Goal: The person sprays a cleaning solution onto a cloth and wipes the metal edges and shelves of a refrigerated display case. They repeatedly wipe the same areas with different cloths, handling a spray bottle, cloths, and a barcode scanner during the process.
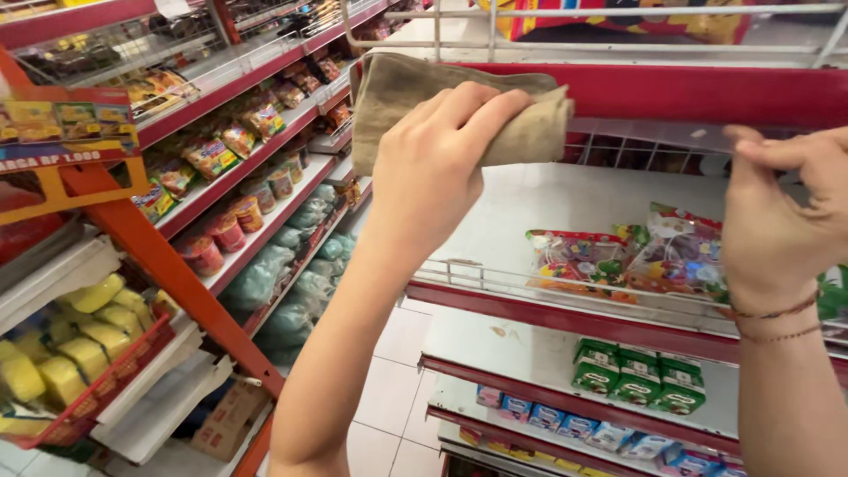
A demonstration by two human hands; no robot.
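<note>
From the head camera, the left hand (437, 168) is raised in front of a red-edged metal shelf unit, its grip closed around a folded, olive-brown cloth rag (406, 102). The fingers (481, 106) curl over the rag's upper fold and the thumb presses from below, so the cloth sticks out to the left and right of the fist, held in the air just in front of the red upper shelf edge (707, 93) and above the pale, bare shelf board (548, 199).

The right hand (782, 216) is lifted at the right edge of the view, with thin cord bracelets (777, 322) at the wrist. Its fingers are bent loosely inward and hold nothing; it hovers close in front of clear plastic bags of colourful sweets (636, 256) that lie on the pale shelf board behind a low wire rail (495, 278).

One shelf lower stand small green cartons (636, 375) in a row, and below them blue and white cartons (548, 415). Across the white tiled aisle floor (393, 380), the left-hand shelving holds red round tubs (216, 234), pale green bagged goods (283, 274) and yellow packets (79, 340) in a red wire basket.
</note>
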